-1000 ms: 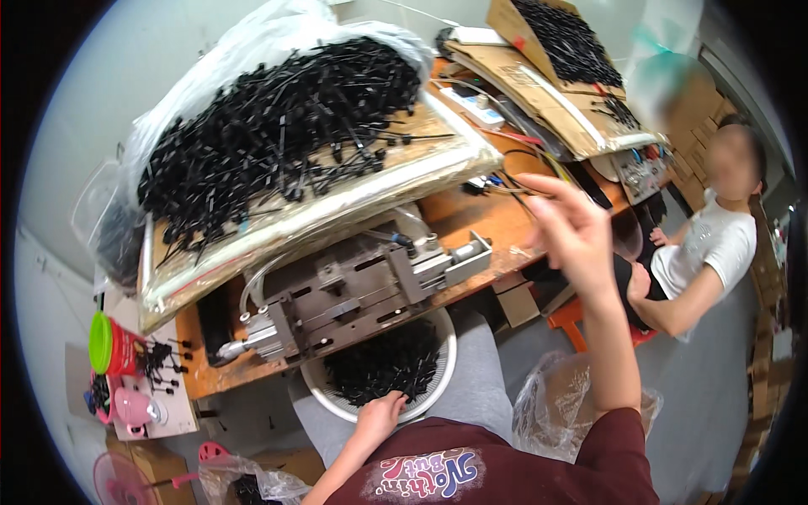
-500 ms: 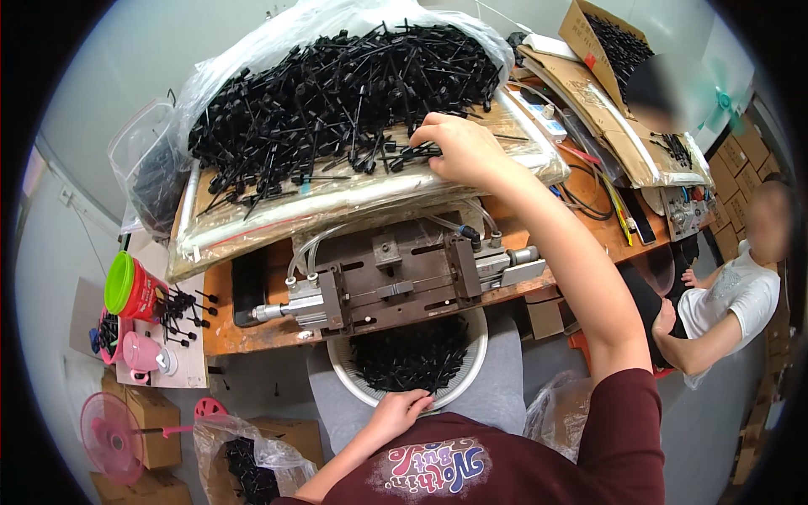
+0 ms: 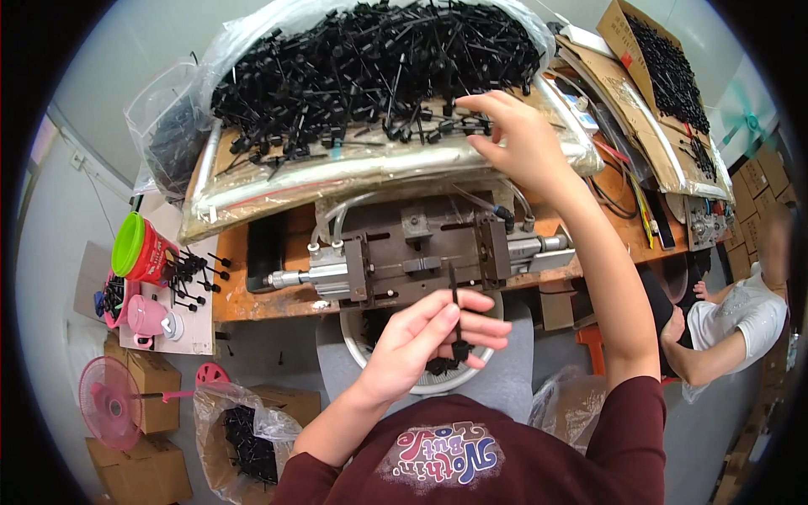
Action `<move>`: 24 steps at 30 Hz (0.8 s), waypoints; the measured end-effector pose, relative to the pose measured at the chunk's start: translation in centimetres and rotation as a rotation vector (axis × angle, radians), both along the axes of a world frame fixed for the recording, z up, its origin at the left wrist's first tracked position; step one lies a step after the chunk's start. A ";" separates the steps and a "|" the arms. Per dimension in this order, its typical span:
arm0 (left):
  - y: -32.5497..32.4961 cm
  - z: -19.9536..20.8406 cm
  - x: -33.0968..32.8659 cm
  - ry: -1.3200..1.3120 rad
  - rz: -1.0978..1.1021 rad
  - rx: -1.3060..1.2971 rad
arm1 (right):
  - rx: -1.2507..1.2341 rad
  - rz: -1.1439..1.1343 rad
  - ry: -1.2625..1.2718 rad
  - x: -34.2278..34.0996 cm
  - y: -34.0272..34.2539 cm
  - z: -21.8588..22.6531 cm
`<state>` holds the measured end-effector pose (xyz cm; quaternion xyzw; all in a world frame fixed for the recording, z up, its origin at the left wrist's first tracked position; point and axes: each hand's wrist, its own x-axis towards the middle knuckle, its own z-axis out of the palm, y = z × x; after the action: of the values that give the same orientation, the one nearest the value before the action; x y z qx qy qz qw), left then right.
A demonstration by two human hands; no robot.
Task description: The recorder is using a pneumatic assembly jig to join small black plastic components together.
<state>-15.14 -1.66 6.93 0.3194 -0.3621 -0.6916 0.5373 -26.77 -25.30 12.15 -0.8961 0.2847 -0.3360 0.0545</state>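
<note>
Presently, one black rod was pinched in the left hand above a white basket already holding dark pieces; right hand, spread, seemingly empty, hung by the heap, where plenty apparently remained.

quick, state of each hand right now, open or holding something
Left hand: holding a black rod against its fingers.
Right hand: open, thumb and forefinger apart, by the pile of rods.
</note>
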 end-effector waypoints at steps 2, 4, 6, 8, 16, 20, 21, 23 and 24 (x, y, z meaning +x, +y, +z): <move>-0.9 -0.4 -0.6 0.041 -0.004 0.004 | 0.201 0.054 -0.259 -2.7 2.6 -0.6; -1.4 -0.5 -1.1 -0.031 0.029 0.015 | 0.541 0.007 -0.321 -4.6 5.5 -1.4; -1.8 -0.5 -1.7 -0.016 0.004 0.007 | 0.769 0.155 -0.503 -5.5 8.2 -2.7; -1.9 -0.4 -2.2 -0.057 -0.037 0.005 | 0.987 0.162 -0.613 -6.2 11.0 -3.1; -2.2 -2.0 -3.4 -0.228 -0.070 -0.059 | 1.167 0.282 -0.729 -8.3 14.6 -5.9; -2.4 -1.9 -5.2 -0.290 -0.074 -0.050 | 1.193 0.238 -0.819 -10.4 15.3 -6.3; -2.4 -2.1 -5.3 -0.309 -0.065 -0.065 | 1.203 0.211 -0.848 -10.7 15.3 -6.3; -2.4 -2.0 -5.9 -0.344 -0.022 -0.110 | 1.154 0.141 -0.911 -11.4 15.5 -6.3; -2.3 -2.0 -6.2 -0.359 -0.004 -0.131 | 1.127 0.113 -0.943 -11.9 15.5 -6.2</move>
<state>-21.31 -4.00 4.94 0.4014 -0.4967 -0.5995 0.4825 -38.62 -9.82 5.97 -0.5059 0.3138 -0.4847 0.6408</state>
